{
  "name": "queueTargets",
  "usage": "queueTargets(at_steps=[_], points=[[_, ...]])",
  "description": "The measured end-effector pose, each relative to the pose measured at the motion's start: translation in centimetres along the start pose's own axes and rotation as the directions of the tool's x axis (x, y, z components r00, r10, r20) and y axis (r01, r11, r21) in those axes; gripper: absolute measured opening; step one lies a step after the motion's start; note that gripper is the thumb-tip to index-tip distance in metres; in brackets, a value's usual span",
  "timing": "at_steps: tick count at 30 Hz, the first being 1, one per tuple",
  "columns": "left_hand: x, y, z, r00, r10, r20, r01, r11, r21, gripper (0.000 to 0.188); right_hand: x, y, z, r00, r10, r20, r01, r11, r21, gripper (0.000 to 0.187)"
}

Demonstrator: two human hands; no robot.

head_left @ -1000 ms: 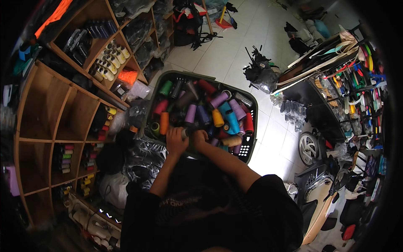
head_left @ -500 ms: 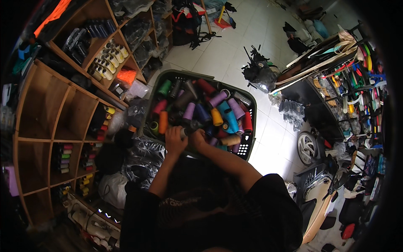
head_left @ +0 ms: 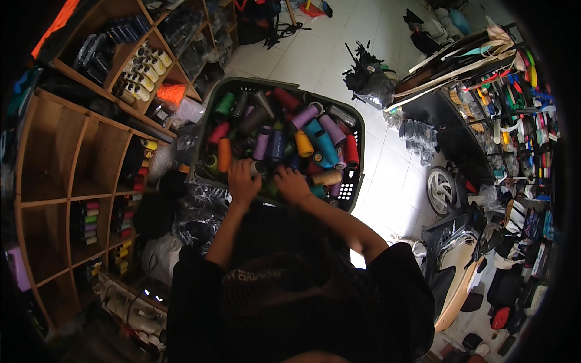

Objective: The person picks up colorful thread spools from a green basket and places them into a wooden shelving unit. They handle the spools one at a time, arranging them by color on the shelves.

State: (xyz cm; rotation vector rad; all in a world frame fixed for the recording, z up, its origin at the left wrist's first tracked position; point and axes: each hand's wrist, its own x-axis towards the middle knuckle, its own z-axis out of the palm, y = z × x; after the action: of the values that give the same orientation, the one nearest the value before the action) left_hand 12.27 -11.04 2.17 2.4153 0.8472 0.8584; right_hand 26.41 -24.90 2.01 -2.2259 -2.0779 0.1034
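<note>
Before me is a dark green plastic basket [head_left: 361, 136] heaped with thread spools of many colours. At its near left side my left hand [head_left: 243, 183] is closed around a greyish spool [head_left: 259, 168], only its end showing. An orange spool [head_left: 224, 155] stands beside that hand. A little to the right, my right hand [head_left: 293, 183] rests palm down on the near spools, its fingers apart and nothing seen in them. A tan spool [head_left: 327, 177] lies just right of it. Beyond the hands are a purple spool [head_left: 262, 143], a yellow spool [head_left: 304, 144] and a bright blue spool [head_left: 321, 143].
On the left stands a wooden cubby shelf [head_left: 74, 197] with spools in some compartments. Clear plastic bags [head_left: 203, 212] lie between it and the basket. To the right are a wheel [head_left: 441, 191], part of a scooter [head_left: 463, 278] and a rack of colourful strips [head_left: 508, 121].
My hands have moved apart; the right hand's fingers have spread from a closed grip. My left hand stays on the greyish spool. The whole view has shifted slightly, so the basket sits higher.
</note>
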Motion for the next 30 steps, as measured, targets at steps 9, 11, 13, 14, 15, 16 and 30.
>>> queueTargets(at_steps=[9,11,13,14,15,16,30], points=[[0.2,0.5,-0.1,1.0,-0.011,-0.012,0.011,1.0,-0.008,0.041,-4.3,1.0,-6.3,0.672,0.739,-0.049,-0.419,0.433,0.798,0.049],[0.3,0.6,-0.3,0.998,-0.034,0.045,0.035,0.999,-0.02,0.042,-5.7,2.6,-4.9,0.598,0.8,-0.05,-0.37,0.331,0.868,0.05],[0.3,0.7,-0.3,0.997,-0.071,0.034,0.074,0.995,-0.073,0.039,-6.8,3.5,-5.3,0.576,0.8,0.166,-0.256,-0.015,0.966,0.051],[0.4,0.3,-0.2,0.994,-0.104,0.023,0.106,0.988,-0.113,0.039,-7.0,3.6,-7.5,0.591,0.737,0.329,-0.192,-0.268,0.944,0.05],[0.4,0.1,0.0,0.99,-0.139,0.013,0.139,0.979,-0.152,0.039,-7.5,3.8,-8.7,0.619,0.633,0.465,-0.126,-0.504,0.855,0.05],[0.7,0.6,0.1,0.992,-0.123,-0.024,0.119,0.983,-0.143,0.036,-8.2,4.2,-8.2,0.69,0.567,0.45,-0.063,-0.573,0.817,0.051],[3.4,13.1,1.9,0.658,-0.267,0.704,0.751,0.308,-0.584,0.035,-10.9,4.1,-7.3,0.782,0.513,0.354,-0.17,-0.371,0.913,0.059]])
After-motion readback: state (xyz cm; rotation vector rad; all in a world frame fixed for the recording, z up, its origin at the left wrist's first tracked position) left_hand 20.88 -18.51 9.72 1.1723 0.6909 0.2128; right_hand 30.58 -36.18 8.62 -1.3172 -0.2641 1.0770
